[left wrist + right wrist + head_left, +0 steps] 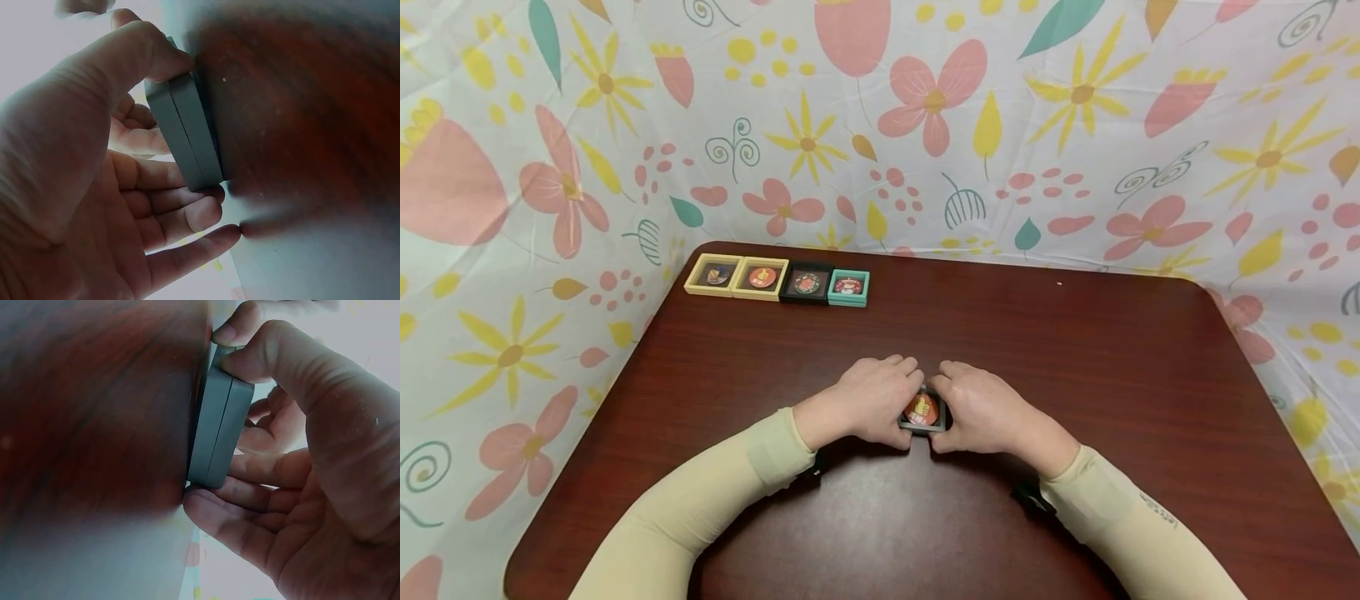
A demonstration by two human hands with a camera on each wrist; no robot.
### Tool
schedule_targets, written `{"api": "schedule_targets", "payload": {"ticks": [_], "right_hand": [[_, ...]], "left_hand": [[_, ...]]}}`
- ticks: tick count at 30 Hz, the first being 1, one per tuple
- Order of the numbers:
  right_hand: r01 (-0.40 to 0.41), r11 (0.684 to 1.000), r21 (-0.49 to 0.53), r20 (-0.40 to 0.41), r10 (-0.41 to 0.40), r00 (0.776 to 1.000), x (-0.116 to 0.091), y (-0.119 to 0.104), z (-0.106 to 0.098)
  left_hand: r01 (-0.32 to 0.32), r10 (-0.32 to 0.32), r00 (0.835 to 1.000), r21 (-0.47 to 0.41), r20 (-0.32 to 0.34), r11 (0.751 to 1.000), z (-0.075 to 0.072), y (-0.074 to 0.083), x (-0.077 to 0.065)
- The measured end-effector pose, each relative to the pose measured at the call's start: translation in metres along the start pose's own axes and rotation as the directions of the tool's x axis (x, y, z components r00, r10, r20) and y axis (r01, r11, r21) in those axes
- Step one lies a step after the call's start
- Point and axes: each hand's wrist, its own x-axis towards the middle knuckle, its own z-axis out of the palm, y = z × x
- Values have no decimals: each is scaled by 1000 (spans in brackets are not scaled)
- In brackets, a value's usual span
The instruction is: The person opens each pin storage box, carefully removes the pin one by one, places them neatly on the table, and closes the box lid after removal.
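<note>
A small dark square frame case (922,410) with a round red-and-yellow badge inside lies between both hands near the table's middle. My left hand (880,398) grips its left side, thumb at the near edge and fingers at the far edge. From the other side my right hand (981,408) holds it in the same way. In the left wrist view the dark grey case (184,134) shows a thin seam along its side. The right wrist view shows the case (219,425) low over the tabletop; whether its underside fully touches cannot be told.
At the table's back left stands a row of similar square cases: a yellow one (697,289), another yellow one (737,292), a black one (785,293) and a teal one (847,302). The dark red-brown table (1075,350) meets a flower-printed cloth (1037,217) behind.
</note>
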Motion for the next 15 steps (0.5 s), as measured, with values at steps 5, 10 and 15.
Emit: {"api": "schedule_targets", "payload": {"ticks": [5,10,15], "right_hand": [[-30,997,64,33,28,999,-1,3,-4],[-67,990,124,77,58,995,-2,5,-6],[-124,961,249,126,95,987,-2,14,-8]], "left_hand": [[3,-2,1000,-21,13,1000,0,-1,0],[12,-8,999,-76,49,997,-4,-4,0],[39,-27,996,-143,87,989,-7,-10,0]]}}
